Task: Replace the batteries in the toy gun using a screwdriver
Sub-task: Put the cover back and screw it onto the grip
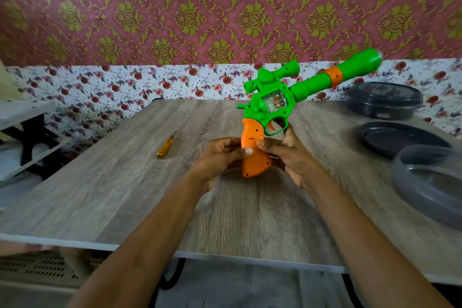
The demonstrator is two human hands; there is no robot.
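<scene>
1. A grey wood-grain laminate bench (125,195) stands before damask and floral wallpaper.
2. Held above its middle, the glossy green plastic toy gun (275,97) points up and to the right. Small screw holes dot its smooth, curved orange grip.
3. The left hand (220,157) and right hand (290,155) both clasp that grip, thumbs pressed on its face.
4. Probably best: steady the gun one-handed, screw side up, freeing the other hand.
5. The slim yellow-handled screwdriver (165,147) lies on the bench to the left, apart from the hands; dark round plastic dishes (400,137) sit to the right.

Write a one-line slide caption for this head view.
Left hand and right hand hold the toy gun by its handle; screwdriver lies on the table.
</scene>
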